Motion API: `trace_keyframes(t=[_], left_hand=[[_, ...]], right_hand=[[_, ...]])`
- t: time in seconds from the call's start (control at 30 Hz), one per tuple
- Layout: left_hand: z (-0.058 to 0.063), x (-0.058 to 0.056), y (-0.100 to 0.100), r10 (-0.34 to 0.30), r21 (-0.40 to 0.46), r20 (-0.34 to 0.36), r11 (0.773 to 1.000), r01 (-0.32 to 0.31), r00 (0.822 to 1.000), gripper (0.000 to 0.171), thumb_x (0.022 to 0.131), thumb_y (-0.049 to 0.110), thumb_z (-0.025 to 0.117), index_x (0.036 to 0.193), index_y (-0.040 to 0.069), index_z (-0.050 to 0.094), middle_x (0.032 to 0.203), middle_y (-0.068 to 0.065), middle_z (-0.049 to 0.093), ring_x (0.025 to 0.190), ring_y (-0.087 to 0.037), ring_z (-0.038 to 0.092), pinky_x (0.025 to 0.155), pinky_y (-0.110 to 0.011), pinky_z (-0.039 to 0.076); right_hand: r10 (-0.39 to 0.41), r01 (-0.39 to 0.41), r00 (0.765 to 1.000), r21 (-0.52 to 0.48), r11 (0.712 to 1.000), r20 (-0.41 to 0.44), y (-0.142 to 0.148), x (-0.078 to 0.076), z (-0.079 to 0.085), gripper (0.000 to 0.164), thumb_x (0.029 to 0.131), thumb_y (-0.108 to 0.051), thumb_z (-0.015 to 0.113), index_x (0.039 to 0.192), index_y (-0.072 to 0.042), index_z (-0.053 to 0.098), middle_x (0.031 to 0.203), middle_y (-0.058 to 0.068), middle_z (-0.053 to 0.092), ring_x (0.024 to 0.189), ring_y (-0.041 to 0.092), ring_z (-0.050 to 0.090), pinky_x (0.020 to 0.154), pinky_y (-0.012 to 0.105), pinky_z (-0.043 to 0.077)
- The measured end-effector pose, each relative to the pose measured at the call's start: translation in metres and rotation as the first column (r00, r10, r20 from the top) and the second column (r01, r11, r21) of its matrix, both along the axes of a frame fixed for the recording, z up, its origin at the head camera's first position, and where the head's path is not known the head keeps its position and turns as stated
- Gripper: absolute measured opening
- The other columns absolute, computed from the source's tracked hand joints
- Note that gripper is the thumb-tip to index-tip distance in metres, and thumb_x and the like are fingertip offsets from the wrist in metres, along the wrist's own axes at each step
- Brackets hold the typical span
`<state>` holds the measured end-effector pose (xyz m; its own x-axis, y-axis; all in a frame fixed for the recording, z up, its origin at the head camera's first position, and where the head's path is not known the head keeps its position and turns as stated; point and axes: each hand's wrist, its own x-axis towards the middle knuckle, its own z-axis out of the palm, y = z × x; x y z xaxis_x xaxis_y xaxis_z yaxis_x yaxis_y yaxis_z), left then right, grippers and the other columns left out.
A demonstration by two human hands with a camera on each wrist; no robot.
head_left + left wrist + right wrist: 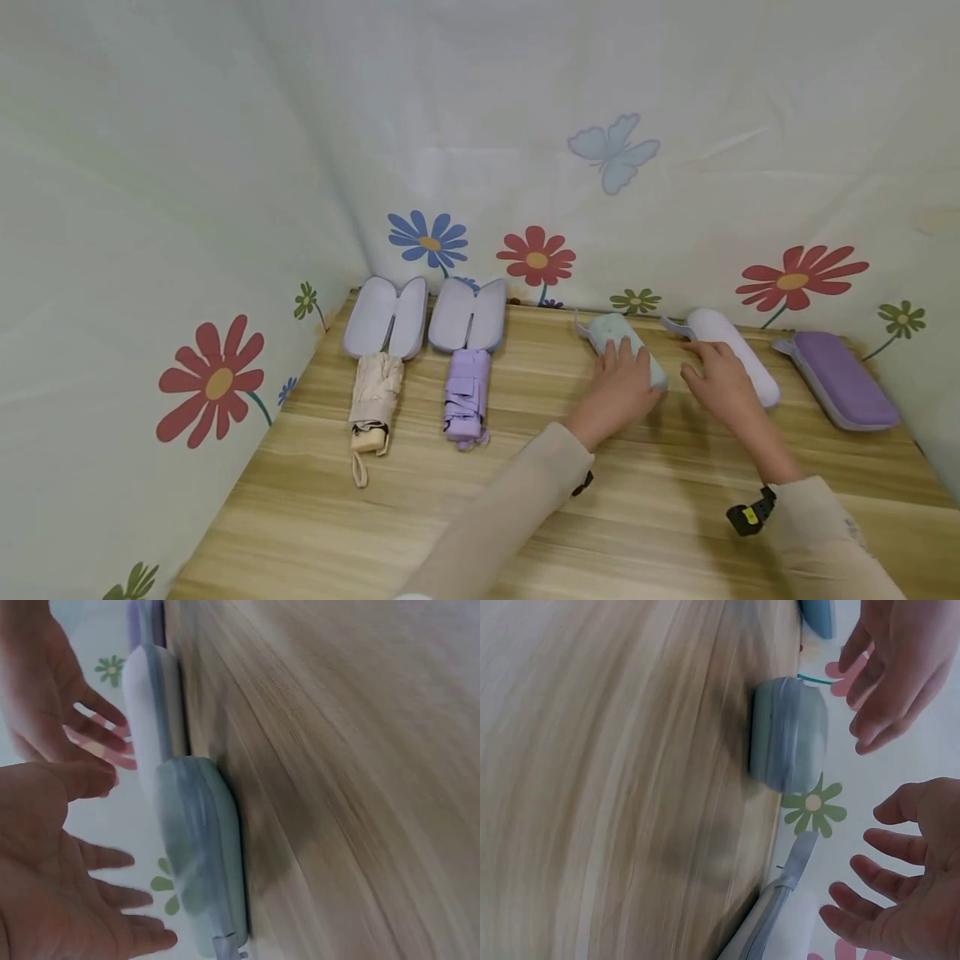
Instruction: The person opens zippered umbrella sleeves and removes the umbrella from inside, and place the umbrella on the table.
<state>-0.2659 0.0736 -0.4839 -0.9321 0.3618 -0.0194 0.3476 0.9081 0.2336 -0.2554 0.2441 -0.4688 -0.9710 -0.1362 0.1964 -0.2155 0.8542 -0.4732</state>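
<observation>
A light green zipped case [619, 332] lies closed on the wooden table, its grey wrist loop toward the wall. My left hand [617, 390] hovers close over it with fingers spread and relaxed; the left wrist view shows the palm [67, 892] facing the case [202, 847]. To its right lies a white closed case [738, 354]. My right hand [722, 385] is beside that case's left edge, fingers loosely bent and holding nothing. In the right wrist view, this hand [907, 877] is raised above the table, near the white case's grey loop [801, 859].
A purple closed case [847, 379] lies at the far right. Two opened cases, one at the left [372, 321] and another beside it [455, 315], stand by the wall. Before them lie a beige folded umbrella [377, 392] and a purple folded umbrella [467, 392]. A flowered curtain [480, 167] encloses the table.
</observation>
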Motion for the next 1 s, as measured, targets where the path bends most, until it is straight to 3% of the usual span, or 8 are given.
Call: trace_keyframes(t=[0.17, 0.33, 0.4, 0.53, 0.7, 0.83, 1.0], left_hand=[[-0.007, -0.013, 0.024, 0.138, -0.057, 0.020, 0.989, -0.136, 0.990, 0.083, 0.096, 0.070, 0.049, 0.161, 0.022, 0.032, 0.168, -0.011, 0.019, 0.155, -0.032, 0.014, 0.121, -0.048, 0.025], [-0.020, -0.017, 0.034, 0.139, -0.123, 0.039, 0.983, -0.133, 0.989, 0.077, 0.093, 0.078, 0.044, 0.159, 0.039, 0.032, 0.170, -0.010, 0.012, 0.156, -0.034, 0.007, 0.121, -0.052, 0.022], [-0.022, -0.018, 0.035, 0.133, -0.140, 0.026, 0.982, -0.128, 0.991, 0.074, 0.094, 0.077, 0.042, 0.157, 0.039, 0.035, 0.169, -0.010, 0.013, 0.155, -0.035, 0.009, 0.120, -0.053, 0.023], [-0.019, -0.021, 0.032, 0.145, -0.177, -0.015, 0.974, -0.145, 0.989, 0.062, 0.099, 0.061, 0.051, 0.154, 0.034, 0.041, 0.168, -0.006, 0.020, 0.154, -0.033, 0.015, 0.116, -0.055, 0.030], [-0.018, -0.027, 0.017, 0.092, -0.208, -0.025, 0.973, -0.096, 0.995, 0.061, 0.099, 0.036, 0.064, 0.155, 0.031, 0.038, 0.166, 0.003, 0.021, 0.154, -0.028, 0.016, 0.113, -0.060, 0.032], [-0.022, -0.032, 0.000, 0.059, -0.166, -0.032, 0.984, -0.063, 0.998, 0.064, 0.094, 0.032, 0.072, 0.150, 0.036, 0.040, 0.162, 0.001, 0.027, 0.149, -0.032, 0.025, 0.112, -0.060, 0.031], [-0.027, -0.039, -0.023, 0.058, -0.115, -0.039, 0.991, -0.062, 0.998, 0.069, 0.096, 0.018, 0.068, 0.153, 0.034, 0.035, 0.156, -0.006, 0.032, 0.143, -0.031, 0.032, 0.116, -0.053, 0.025]], right_hand=[[-0.001, 0.006, 0.997, 0.050, 0.999, -0.083, 0.008, -0.002, -0.003, 0.038, 0.099, -0.008, 0.054, 0.128, 0.016, 0.058, 0.127, 0.043, 0.049, 0.113, 0.060, 0.047, 0.099, 0.071, 0.034], [0.001, 0.006, 0.999, 0.154, 0.988, -0.043, 0.014, -0.004, -0.006, 0.045, 0.102, -0.015, 0.055, 0.137, 0.014, 0.051, 0.141, 0.041, 0.043, 0.130, 0.059, 0.037, 0.109, 0.070, 0.025], [-0.006, 0.009, 1.000, 0.203, 0.979, -0.013, 0.016, -0.006, -0.007, 0.050, 0.104, -0.021, 0.054, 0.143, 0.010, 0.047, 0.147, 0.039, 0.037, 0.134, 0.060, 0.031, 0.110, 0.071, 0.023], [-0.011, 0.002, 0.999, 0.233, 0.972, 0.039, 0.017, -0.009, -0.008, 0.057, 0.108, -0.033, 0.048, 0.151, 0.003, 0.039, 0.155, 0.035, 0.029, 0.139, 0.062, 0.021, 0.107, 0.078, 0.017], [-0.003, -0.013, 0.997, 0.211, 0.977, 0.072, 0.014, -0.009, -0.010, 0.061, 0.109, -0.037, 0.043, 0.156, 0.001, 0.033, 0.158, 0.034, 0.024, 0.142, 0.062, 0.015, 0.106, 0.081, 0.012], [0.012, -0.031, 0.996, 0.199, 0.980, 0.092, 0.008, -0.009, -0.011, 0.062, 0.109, -0.037, 0.044, 0.157, 0.000, 0.032, 0.159, 0.033, 0.023, 0.143, 0.061, 0.013, 0.107, 0.081, 0.011], [0.027, -0.051, 0.993, 0.206, 0.977, 0.119, -0.001, -0.009, -0.012, 0.063, 0.109, -0.042, 0.043, 0.157, -0.001, 0.033, 0.161, 0.031, 0.023, 0.145, 0.060, 0.014, 0.107, 0.080, 0.010]])
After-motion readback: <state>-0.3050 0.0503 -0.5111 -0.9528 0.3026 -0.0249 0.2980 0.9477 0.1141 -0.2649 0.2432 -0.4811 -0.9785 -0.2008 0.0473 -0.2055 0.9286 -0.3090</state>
